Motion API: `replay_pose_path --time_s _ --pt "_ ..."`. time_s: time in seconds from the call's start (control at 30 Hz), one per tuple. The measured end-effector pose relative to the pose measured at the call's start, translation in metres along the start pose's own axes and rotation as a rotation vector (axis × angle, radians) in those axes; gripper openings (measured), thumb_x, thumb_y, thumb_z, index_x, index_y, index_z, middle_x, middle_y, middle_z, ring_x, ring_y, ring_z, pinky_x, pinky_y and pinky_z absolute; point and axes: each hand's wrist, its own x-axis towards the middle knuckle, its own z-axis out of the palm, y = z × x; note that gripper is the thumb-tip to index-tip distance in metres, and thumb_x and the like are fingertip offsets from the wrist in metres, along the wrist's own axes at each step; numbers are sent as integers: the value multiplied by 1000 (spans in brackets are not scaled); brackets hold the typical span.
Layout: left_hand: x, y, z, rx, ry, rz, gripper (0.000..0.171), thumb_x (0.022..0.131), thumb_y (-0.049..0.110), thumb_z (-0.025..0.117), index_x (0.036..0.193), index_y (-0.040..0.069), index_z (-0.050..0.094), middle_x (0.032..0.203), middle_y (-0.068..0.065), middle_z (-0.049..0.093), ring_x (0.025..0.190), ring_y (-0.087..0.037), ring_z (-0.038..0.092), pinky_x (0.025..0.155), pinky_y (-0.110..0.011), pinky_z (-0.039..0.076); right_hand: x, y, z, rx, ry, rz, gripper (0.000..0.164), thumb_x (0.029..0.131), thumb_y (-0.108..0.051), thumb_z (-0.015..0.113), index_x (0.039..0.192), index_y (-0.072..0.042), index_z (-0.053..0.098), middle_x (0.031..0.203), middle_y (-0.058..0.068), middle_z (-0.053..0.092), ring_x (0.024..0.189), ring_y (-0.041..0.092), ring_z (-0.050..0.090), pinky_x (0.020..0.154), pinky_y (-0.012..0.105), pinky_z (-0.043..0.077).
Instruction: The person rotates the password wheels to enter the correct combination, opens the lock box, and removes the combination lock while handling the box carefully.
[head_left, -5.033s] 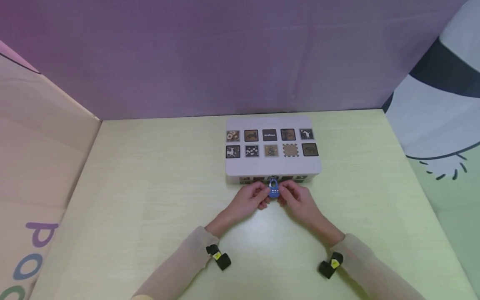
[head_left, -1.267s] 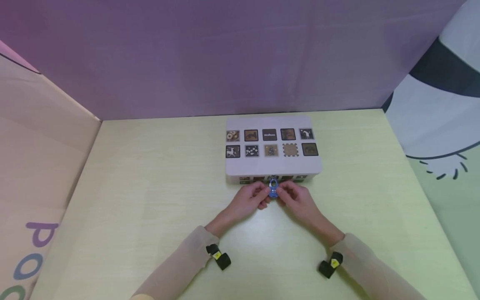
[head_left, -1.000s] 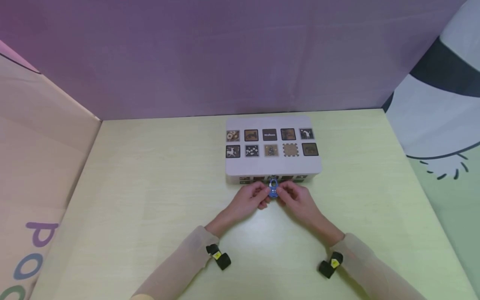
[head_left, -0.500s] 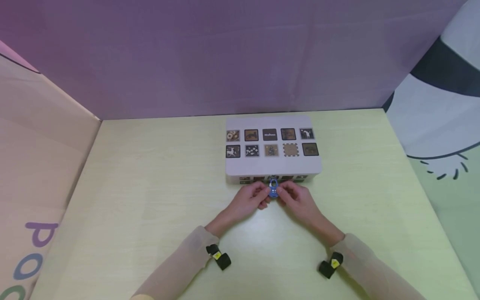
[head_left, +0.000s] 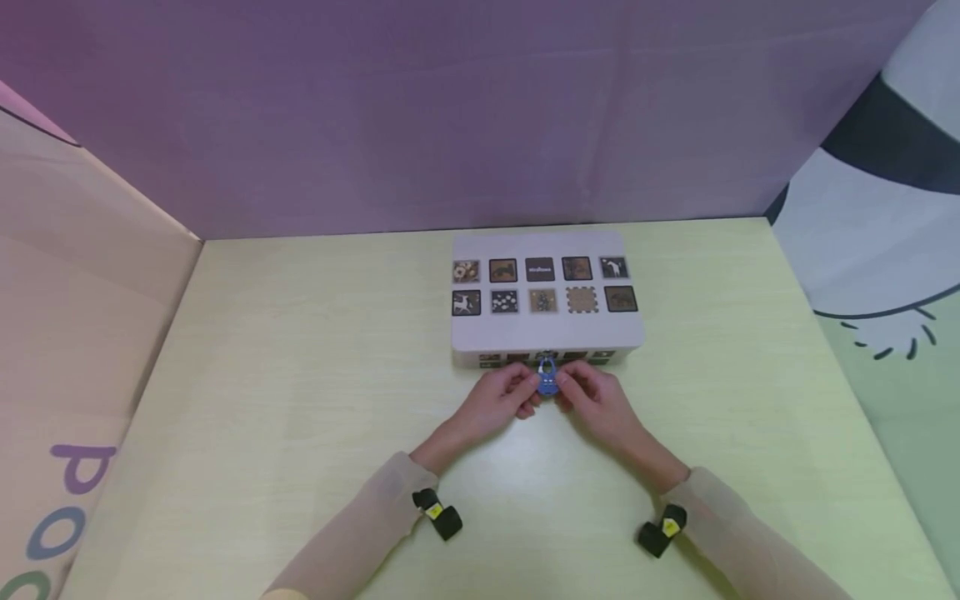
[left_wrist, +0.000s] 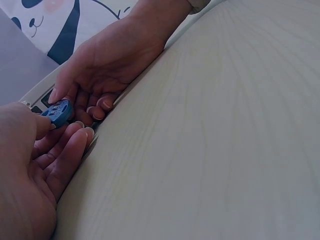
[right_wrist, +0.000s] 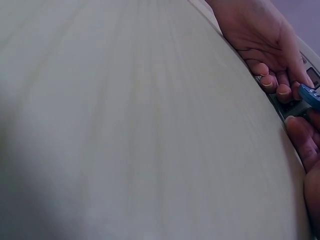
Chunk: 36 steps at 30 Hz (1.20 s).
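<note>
A small blue combination padlock (head_left: 547,382) hangs by its shackle at the front clasp of a white box (head_left: 546,332) printed with small square pictures. Its row of number dials faces up, also seen on the padlock (left_wrist: 59,113) in the left wrist view. My left hand (head_left: 497,398) pinches the padlock's left side between thumb and curled fingers. On the other side, my right hand (head_left: 604,407) has its thumb at the lock's right edge by the dials, fingers curled beneath. The box lid is down. In the right wrist view only part of the padlock (right_wrist: 311,96) shows.
The box stands on a pale wood-grain table (head_left: 322,358), near its back edge. A purple backdrop (head_left: 420,125) rises behind, with printed panels on both sides. Black strapped wrist devices (head_left: 437,514) sit on both beige sleeves.
My right thumb has shifted slightly right, from over the dials to the padlock's edge; five seconds ago it was at the edge too. Left hand and box stay in place.
</note>
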Motion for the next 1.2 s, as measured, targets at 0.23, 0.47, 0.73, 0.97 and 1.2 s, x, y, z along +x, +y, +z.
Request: replay_pose_path --time_s 0.23,0.47,0.73,0.97,1.2 --pt "0 0 0 10 2 4 24 109 23 53 109 1 64 93 -9 70 78 -15 67 75 -29 64 0 0 0 1 2 4 14 104 -3 56 103 7 65 83 16 68 71 13 64 65 24 60" --pt "1 0 0 12 2 2 23 109 22 53 109 2 64 93 -8 70 77 -15 67 75 -29 64 0 0 -1 3 -6 2 13 104 -4 57 104 6 65 83 16 69 72 14 64 66 25 60" --pt "1 -2 0 14 -6 10 24 109 22 53 110 1 63 94 -9 69 78 -15 67 76 -28 64 0 0 -2 -20 -9 -5 11 103 -5 60 104 4 65 83 14 69 72 12 64 66 23 59" --pt "2 -2 0 11 -6 7 24 109 22 53 110 1 64 94 -10 69 79 -16 67 76 -28 64 0 0 -1 -38 -10 -7 11 103 -5 60 104 4 66 83 13 70 73 12 64 67 22 59" --pt "2 -4 0 4 -5 6 24 109 23 54 110 1 64 94 -10 69 79 -16 67 76 -29 64 1 -1 -1 -83 -15 -8 13 104 -7 59 105 4 66 84 10 70 74 11 64 69 22 59"
